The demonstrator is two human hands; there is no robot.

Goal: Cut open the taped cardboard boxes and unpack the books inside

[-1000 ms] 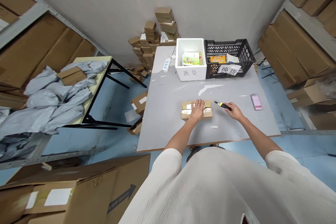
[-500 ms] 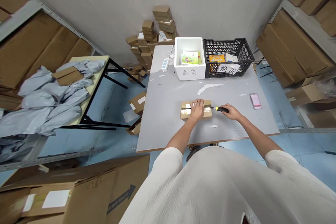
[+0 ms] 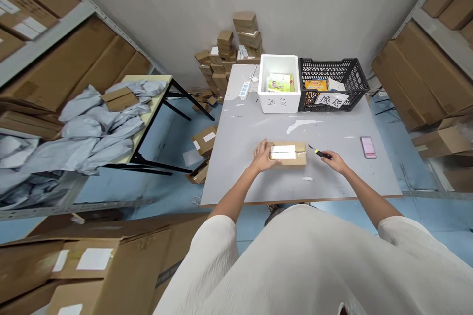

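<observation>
A small cardboard box (image 3: 301, 156) lies on the grey table, with a white label on its top and a dark line running lengthwise along the middle. My left hand (image 3: 262, 156) grips the box's left end, thumb on the near side and fingers on the far side. In my right hand (image 3: 334, 162) is a utility knife (image 3: 323, 154) with a black and yellow handle. Its blade is out and points at the box's right end, a short gap away from it.
At the table's back stand a white bin (image 3: 279, 103) with booklets and a black plastic crate (image 3: 360, 83). A power strip (image 3: 244, 90) lies left of them, a pink phone-like item (image 3: 368, 147) at the right. Grey parcels (image 3: 84, 130) cover a side table; boxes fill the shelves.
My left hand has gone from the box's top to its left end. The knife has come off the box to the right. The box's top now shows a white label.
</observation>
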